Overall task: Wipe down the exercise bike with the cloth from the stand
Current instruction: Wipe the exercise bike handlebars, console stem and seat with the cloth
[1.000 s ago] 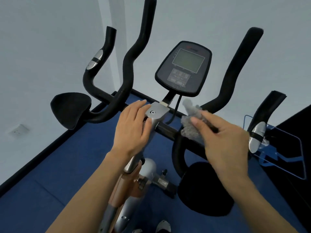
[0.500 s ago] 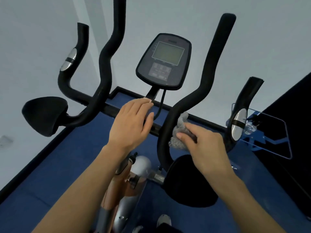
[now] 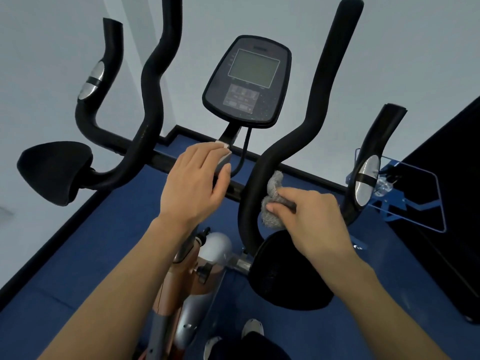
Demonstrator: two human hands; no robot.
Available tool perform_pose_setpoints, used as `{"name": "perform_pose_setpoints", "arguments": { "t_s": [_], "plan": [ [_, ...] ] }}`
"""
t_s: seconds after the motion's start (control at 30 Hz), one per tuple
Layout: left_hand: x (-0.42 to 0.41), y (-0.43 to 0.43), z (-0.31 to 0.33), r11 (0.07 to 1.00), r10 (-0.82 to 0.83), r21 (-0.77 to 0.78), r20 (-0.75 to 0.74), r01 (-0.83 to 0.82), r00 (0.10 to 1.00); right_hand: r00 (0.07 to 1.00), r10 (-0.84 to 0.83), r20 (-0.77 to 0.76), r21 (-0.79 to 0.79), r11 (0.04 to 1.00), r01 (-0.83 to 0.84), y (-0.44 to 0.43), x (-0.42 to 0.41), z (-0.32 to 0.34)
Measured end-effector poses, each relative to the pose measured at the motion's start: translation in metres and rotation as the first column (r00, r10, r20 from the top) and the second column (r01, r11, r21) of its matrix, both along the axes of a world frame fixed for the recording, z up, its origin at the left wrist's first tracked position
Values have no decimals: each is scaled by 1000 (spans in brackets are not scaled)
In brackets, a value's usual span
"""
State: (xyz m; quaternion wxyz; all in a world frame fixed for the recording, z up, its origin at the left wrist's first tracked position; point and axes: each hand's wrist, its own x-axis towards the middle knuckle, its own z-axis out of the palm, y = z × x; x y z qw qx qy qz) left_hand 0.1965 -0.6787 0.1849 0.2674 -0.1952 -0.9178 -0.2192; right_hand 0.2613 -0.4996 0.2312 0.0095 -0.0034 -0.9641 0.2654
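Note:
The exercise bike's black handlebars (image 3: 319, 100) rise in front of me around a dark console (image 3: 246, 79) with a grey screen. My right hand (image 3: 311, 216) grips a crumpled grey cloth (image 3: 272, 203) and presses it against the lower curve of the right inner handlebar. My left hand (image 3: 194, 185) rests palm down on the silver clamp (image 3: 223, 162) at the top of the bike's stem, below the console. Black elbow pads sit at the left (image 3: 52, 170) and under my right hand (image 3: 283, 276).
A blue stand with a clear panel (image 3: 415, 198) stands at the right, beside a black cabinet (image 3: 454, 203). The floor is blue (image 3: 91, 255), bordered by a black skirting and pale walls. My shoes (image 3: 252, 328) show at the bottom by the bike's frame.
My right hand has slid the cloth down the right inner handlebar towards its lower bend. My left hand stays on the stem clamp. My view has shifted and moved closer.

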Motion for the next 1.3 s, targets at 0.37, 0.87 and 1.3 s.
{"name": "perform_pose_setpoints", "arguments": {
  "t_s": [0.37,0.87,1.3],
  "plan": [
    [8,11,9,997,-15,-72,55,19,998,953,-185,-239,-207,969,136,43,19,20],
    [16,87,8,998,-51,34,55,49,997,983,110,-150,4,994,-111,49,35,-10],
    [16,86,9,997,-62,59,71,58,996,973,-39,-228,-187,982,-5,55,43,-10]
  ]
}}
